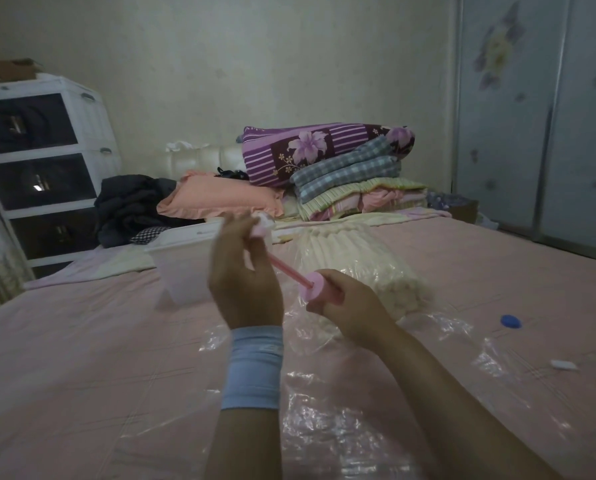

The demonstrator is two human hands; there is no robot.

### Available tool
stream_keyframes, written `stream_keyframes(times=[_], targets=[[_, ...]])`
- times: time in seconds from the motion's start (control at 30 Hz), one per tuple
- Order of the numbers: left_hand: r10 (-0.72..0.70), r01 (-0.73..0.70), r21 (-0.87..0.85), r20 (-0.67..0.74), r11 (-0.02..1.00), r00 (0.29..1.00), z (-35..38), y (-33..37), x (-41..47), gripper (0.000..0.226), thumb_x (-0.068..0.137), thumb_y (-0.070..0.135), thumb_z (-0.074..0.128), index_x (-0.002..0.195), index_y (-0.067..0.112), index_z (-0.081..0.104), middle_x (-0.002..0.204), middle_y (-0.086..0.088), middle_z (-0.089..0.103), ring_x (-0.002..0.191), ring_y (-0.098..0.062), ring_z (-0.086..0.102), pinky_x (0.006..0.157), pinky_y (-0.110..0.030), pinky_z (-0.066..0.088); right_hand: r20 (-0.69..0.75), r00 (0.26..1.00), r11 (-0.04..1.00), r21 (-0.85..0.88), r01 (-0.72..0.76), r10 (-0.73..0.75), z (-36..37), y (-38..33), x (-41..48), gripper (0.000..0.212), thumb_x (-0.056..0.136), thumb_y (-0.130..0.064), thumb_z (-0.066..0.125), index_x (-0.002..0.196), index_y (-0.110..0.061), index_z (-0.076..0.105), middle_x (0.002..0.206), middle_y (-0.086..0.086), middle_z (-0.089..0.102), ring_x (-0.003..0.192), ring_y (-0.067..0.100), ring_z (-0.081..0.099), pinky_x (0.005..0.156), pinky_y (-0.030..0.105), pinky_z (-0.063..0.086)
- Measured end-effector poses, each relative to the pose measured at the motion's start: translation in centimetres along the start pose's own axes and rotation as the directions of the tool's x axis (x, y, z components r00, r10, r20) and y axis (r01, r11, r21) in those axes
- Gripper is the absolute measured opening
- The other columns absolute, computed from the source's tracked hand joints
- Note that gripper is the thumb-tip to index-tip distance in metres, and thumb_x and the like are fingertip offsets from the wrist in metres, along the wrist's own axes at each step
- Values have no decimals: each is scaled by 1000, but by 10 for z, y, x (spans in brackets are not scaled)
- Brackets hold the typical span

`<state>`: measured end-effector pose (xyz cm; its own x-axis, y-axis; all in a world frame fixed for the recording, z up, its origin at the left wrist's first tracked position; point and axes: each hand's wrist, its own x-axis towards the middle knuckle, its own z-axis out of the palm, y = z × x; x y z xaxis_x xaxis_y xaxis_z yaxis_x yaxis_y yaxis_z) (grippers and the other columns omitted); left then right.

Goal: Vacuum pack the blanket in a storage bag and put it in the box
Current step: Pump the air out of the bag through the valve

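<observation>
Pink hand pump (pixel 289 270): my right hand (pixel 353 308) clenches the barrel (pixel 319 292) to steady it; my left hand (pixel 244 282) grasps the drawn-out plunger handle (pixel 261 228), apparently to evacuate the bagged blanket (pixel 355 261).

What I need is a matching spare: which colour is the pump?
The pump is pink, rod and barrel alike; the head view shows it best.

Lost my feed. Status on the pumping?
Left hand grips pump handle, right hand grips pump barrel. Blanket inside storage bag. Box beside it, nothing between.
</observation>
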<state>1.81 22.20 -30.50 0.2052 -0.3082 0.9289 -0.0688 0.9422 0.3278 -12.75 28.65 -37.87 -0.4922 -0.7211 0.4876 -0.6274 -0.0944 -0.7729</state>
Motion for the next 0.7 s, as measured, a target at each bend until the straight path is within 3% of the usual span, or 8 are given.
stream_keyframes(times=[0.1, 0.17, 0.23, 0.3, 0.4, 0.5, 0.6, 0.7], targets=[[-115, 117, 17, 376, 993, 920, 9, -13, -38, 19, 92, 5, 59, 105, 14, 70, 110, 9, 65, 115, -1, 55, 97, -31, 50, 2, 1000, 999, -30, 15, -15, 4, -2, 0, 47, 78, -37, 82, 122, -38, 63, 109, -17, 69, 98, 4, 64, 88, 30, 53], [-164, 162, 52, 541, 985, 825, 12, -18, -46, 15, 93, 13, 58, 101, 18, 71, 105, 6, 70, 111, -9, 60, 94, -32, 50, -2, 1000, 1000, -21, 23, -23, 4, -3, -1, 47, 80, -38, 81, 123, -39, 63, 111, -17, 69, 98, 3, 65, 88, 31, 54], [-130, 107, 73, 530, 992, 838, 9, -15, -33, 16, 95, 20, 56, 102, 20, 70, 100, 3, 70, 95, -15, 65, 85, -34, 54, -10, 1000, 1000, -7, 27, -27, 2, -2, 0, 46, 79, -35, 81, 121, -38, 64, 108, -15, 70, 97, 4, 65, 87, 32, 54], [-28, 19, 28, 375, 999, 927, 2, -3, -8, 19, 96, 21, 53, 106, 18, 70, 100, 4, 71, 89, -11, 65, 82, -33, 57, -16, 1000, 1000, 0, 16, -16, -3, -2, 0, 44, 78, -32, 82, 118, -38, 64, 103, -16, 70, 93, 0, 63, 83, 24, 52], [114, -116, 27, 43, 993, 993, -11, 10, 26, 19, 96, 13, 55, 109, 9, 69, 104, 8, 62, 97, -6, 59, 87, -20, 49, -6, 1000, 1000, 15, -5, 5, -7, -2, -1, 42, 78, -28, 83, 115, -38, 66, 97, -19, 69, 90, -4, 61, 75, 12, 44], [110, -104, 71, -96, 992, 989, -9, 10, 26, 18, 96, 15, 57, 108, 8, 70, 107, 5, 61, 103, -8, 53, 90, -19, 44, 1, 1000, 1000, 20, -8, 8, -6, -1, -2, 43, 78, -28, 84, 115, -38, 66, 100, -18, 69, 92, -2, 61, 77, 14, 45], [3, -8, 64, 84, 998, 996, 3, -4, -13, 19, 95, 14, 55, 108, 11, 69, 100, -3, 65, 96, -15, 57, 85, -26, 50, 10, 1000, 1000, 6, -3, 3, -2, -1, -1, 44, 77, -30, 84, 115, -38, 65, 103, -17, 69, 94, 0, 62, 82, 21, 49], [-121, 111, 48, 407, 993, 905, 12, -20, -52, 21, 92, 10, 57, 107, 15, 70, 100, 0, 67, 92, -16, 60, 82, -40, 54, 18, 1000, 1000, 9, 19, -20, 2, -3, -2, 42, 79, -35, 82, 118, -38, 65, 105, -17, 70, 94, 2, 65, 84, 26, 53]])
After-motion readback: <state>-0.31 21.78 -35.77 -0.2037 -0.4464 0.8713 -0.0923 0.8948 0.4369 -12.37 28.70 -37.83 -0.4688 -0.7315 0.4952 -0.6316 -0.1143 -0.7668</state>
